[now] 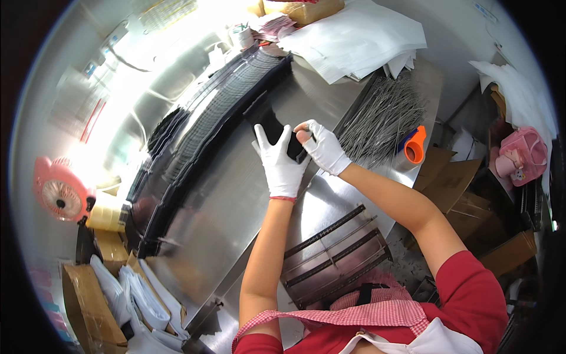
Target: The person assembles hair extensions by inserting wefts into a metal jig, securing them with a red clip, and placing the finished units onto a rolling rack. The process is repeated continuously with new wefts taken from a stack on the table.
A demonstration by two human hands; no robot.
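Observation:
On the metal bench lies a flat black piece (pixel 268 121), partly covered by my hands. My left hand (pixel 279 165), in a white glove, rests on it with the fingers spread. Close to its right edge is my right hand (pixel 324 147), also gloved in white, with bare fingertips showing. Its thumb and index finger are bent together in a pinch; anything between them is too small to make out. Beyond my left hand runs a long curved row of black, thin pieces (pixel 206 130) standing side by side.
A heap of thin metal wires (pixel 383 118) lies right of my hands, beside an orange tape dispenser (pixel 415 146). White sheets (pixel 354 35) cover the far end. At left stand a pink fan (pixel 62 194) and a carton (pixel 88 301) of papers. A slatted rack (pixel 336 253) sits before me.

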